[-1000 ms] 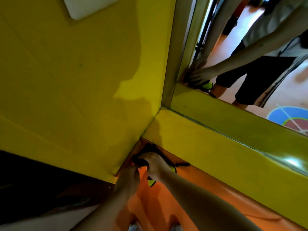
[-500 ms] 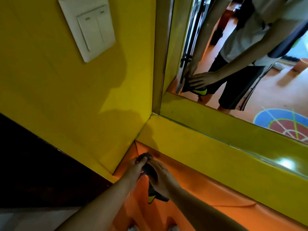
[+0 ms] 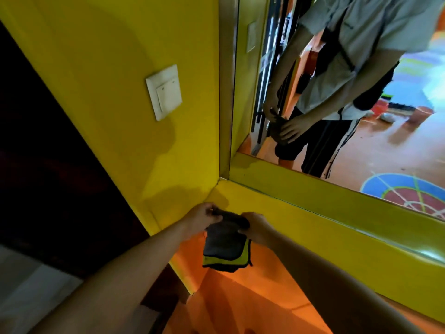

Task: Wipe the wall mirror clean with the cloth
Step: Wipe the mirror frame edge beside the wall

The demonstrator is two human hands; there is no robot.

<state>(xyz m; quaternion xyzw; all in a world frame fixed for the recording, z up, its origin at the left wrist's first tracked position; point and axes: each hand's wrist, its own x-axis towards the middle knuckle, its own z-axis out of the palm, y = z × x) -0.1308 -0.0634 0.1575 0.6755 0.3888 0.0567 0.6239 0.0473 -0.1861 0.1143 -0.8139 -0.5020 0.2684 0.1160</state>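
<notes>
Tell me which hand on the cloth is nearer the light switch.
The left hand, gripping the cloth below the light switch; the right hand grips its other corner, toward the mirror.

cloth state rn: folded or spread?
Folded. The cloth hangs as a compact pad, stacked grey and yellow layers showing at its lower edge, its top gripped by the left hand and right hand.

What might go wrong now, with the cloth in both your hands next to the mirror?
The cloth is held only at its top edge by the left hand and right hand, so it might slip and drop. The light switch sits near the edge of the mirror, so a wide wipe might bump it. Wiping with it folded this small may leave streaks or missed spots.
</notes>
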